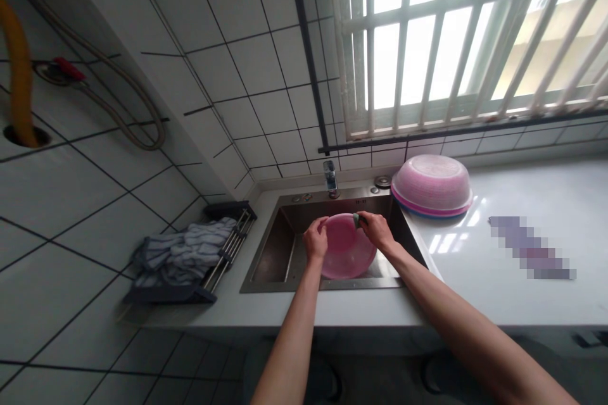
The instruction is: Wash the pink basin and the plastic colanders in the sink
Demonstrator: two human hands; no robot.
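A pink plastic basin (348,250) is tilted over the steel sink (270,266), its inside facing me. My left hand (316,239) grips the basin's left rim with the fingers closed on it. At the upper right rim, my right hand (375,228) is closed around a small green sponge (356,221), which is pressed against the basin's edge. Part of the sponge is hidden by the fingers. Behind the basin stands the faucet (330,178).
Upside-down pink basins (431,185) are stacked right of the sink. A blurred-out flat item (532,248) lies farther right on the white counter (475,285). On the left, a dark rack (232,237) holds striped cloth (185,247). A barred window (427,44) is above.
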